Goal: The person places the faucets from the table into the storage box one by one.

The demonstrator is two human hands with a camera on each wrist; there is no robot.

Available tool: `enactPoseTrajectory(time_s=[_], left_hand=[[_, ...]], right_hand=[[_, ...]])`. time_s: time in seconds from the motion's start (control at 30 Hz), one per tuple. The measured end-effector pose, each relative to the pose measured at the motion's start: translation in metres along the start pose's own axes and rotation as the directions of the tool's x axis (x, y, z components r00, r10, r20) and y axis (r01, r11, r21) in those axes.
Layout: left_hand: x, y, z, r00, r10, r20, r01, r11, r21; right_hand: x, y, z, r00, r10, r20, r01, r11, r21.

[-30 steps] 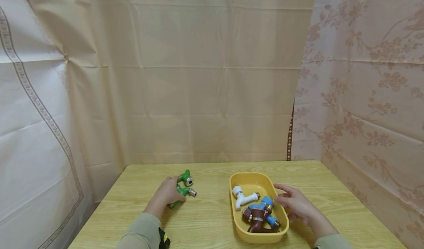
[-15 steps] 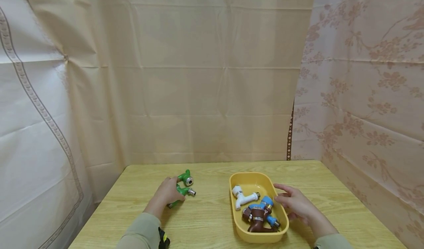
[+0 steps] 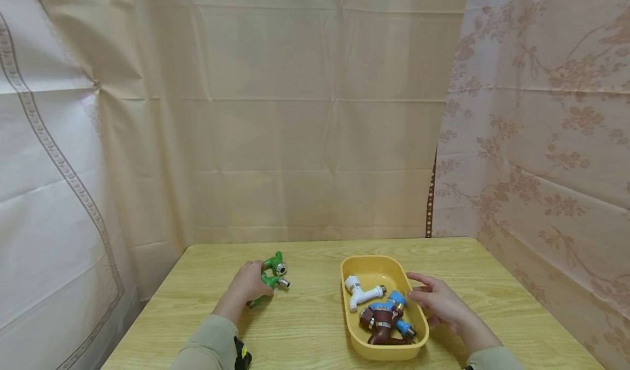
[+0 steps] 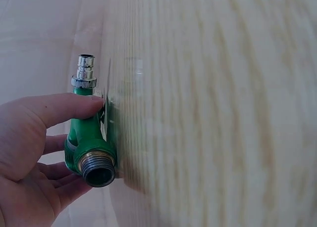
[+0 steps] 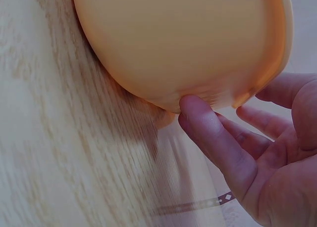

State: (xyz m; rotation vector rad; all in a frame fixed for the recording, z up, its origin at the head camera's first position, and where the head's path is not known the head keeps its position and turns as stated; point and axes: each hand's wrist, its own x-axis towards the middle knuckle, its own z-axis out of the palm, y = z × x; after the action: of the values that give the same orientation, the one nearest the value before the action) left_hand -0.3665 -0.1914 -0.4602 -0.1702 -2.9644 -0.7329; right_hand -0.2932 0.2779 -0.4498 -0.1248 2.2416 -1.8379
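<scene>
My left hand [image 3: 248, 282] pinches a green tap [image 3: 270, 280] on the left part of the table, with the thumb on the near side. In the left wrist view the thumb lies across the green tap [image 4: 85, 130], below its chrome nozzle; the threaded inlet points toward the camera. A second green tap [image 3: 272, 262] lies just behind it, its chrome-ringed end facing right. My right hand [image 3: 440, 301] rests at the right side of a yellow tub [image 3: 355, 326]. In the right wrist view its thumb touches the tub's outer wall [image 5: 178, 44], the fingers extended near the rim.
Inside the tub lie a white tap [image 3: 363, 294], a blue tap [image 3: 394, 301] and a brown tap [image 3: 383, 326], the brown one over the blue. A wood-grain table [image 3: 305, 304] carries everything. Beige curtains [image 3: 315, 140] hang behind and at both sides.
The held green tap has shifted and turned slightly, its nozzle moving a little left and up, with my left hand following. The right hand, tub and other taps stay put.
</scene>
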Motion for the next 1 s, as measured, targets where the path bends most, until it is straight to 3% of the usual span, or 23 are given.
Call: enactPoseTrajectory(time_s=[0.67,1.0], left_hand=[[0.001,0.003,-0.005,1.0,0.004,-0.019,-0.005,0.999,-0.043],[0.001,0.01,-0.011,0.998,0.041,-0.042,-0.042,0.998,-0.038]], right_hand=[[0.001,0.0,0.0,1.0,0.011,-0.007,-0.011,1.0,-0.008],[0.001,0.002,-0.001,1.0,0.009,-0.004,-0.009,1.0,-0.014]])
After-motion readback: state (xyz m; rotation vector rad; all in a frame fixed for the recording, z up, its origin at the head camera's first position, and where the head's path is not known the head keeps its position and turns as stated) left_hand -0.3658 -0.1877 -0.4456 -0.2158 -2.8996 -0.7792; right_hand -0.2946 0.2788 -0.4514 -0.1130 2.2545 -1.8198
